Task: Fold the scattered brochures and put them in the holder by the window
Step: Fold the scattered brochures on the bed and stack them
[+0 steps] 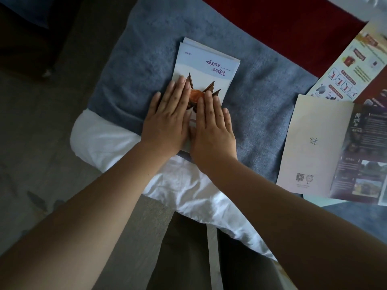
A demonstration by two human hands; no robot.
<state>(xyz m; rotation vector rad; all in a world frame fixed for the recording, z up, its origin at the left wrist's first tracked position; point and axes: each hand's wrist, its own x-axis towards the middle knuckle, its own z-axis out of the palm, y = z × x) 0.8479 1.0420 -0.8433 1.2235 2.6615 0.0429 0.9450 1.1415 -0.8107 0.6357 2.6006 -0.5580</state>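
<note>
A folded pale-blue and white brochure (206, 63) with purple script and a brown roof picture lies on a grey-blue blanket (142, 59). My left hand (167, 120) and my right hand (212, 130) lie flat side by side on its lower half, fingers together, pressing down. To the right lies an unfolded brochure with a cream panel (314, 143) and dark purple panels (364, 151). A cream and red unfolded brochure (356, 65) with product pictures lies at the far right. No holder or window is in view.
The blanket covers the end of a bed with a white sheet (100, 143) at the corner. A dark red cloth (282, 28) runs across the bed further back. Grey carpet (41, 132) lies to the left, with dark furniture (27, 32) at top left.
</note>
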